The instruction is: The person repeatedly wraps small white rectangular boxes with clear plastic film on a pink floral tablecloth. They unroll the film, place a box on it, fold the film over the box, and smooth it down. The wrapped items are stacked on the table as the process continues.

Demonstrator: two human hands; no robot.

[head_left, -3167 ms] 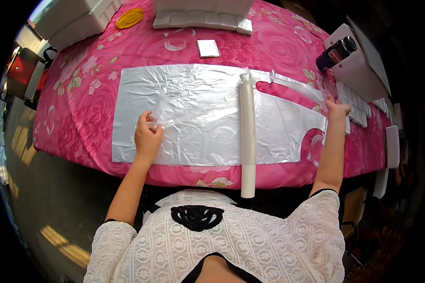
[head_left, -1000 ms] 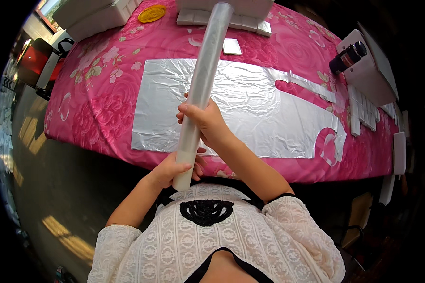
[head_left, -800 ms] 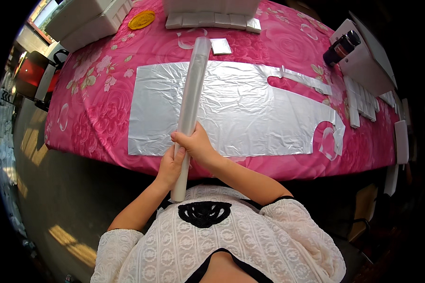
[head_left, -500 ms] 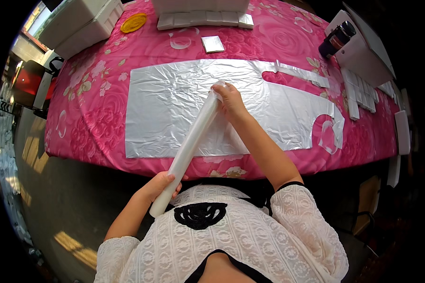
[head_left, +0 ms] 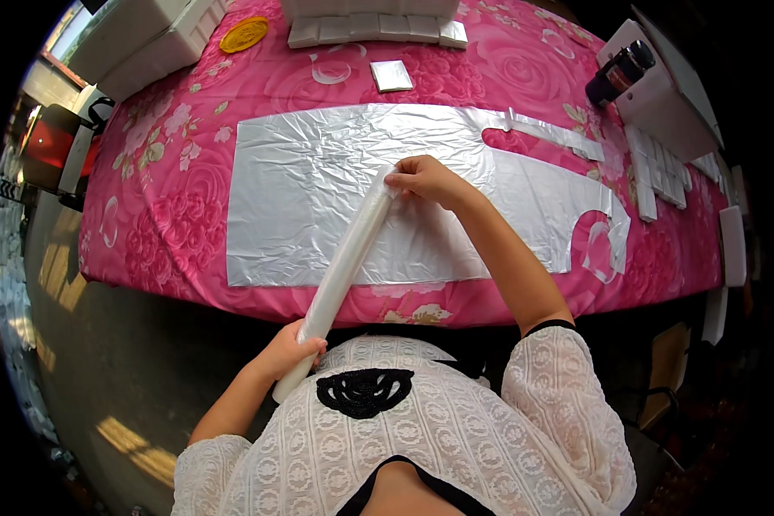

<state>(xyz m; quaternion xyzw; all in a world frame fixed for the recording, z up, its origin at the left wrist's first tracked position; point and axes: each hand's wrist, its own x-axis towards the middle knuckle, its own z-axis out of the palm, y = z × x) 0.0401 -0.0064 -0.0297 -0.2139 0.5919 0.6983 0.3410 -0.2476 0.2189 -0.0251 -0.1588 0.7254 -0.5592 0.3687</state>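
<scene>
A long narrow roll of translucent white plastic film [head_left: 344, 267] slants from my waist up over the table. My left hand [head_left: 291, 351] is wrapped round its lower part, just past the table's near edge. At the upper end, my right hand [head_left: 428, 182] pinches the film between thumb and fingers. Beneath the roll a large silver plastic sheet [head_left: 292, 189] lies spread flat, shaped like an apron, creased in the middle. Its right end has curved cut-outs and narrow straps; the roll and my right arm cover part of it.
A pink flowered cloth [head_left: 172, 249] covers the table. Flat silvery packets [head_left: 378, 28] stand in a row at the back, with a single packet [head_left: 392, 76] nearer. Around lie a yellow disc [head_left: 243, 35], white foam boxes [head_left: 146, 52], a dark flask [head_left: 619, 73] and more packets [head_left: 658, 172].
My right hand has shifted slightly and turned, its wrist now farther right, while still pinching the roll's upper end. My left hand keeps its grip; the roll has barely moved.
</scene>
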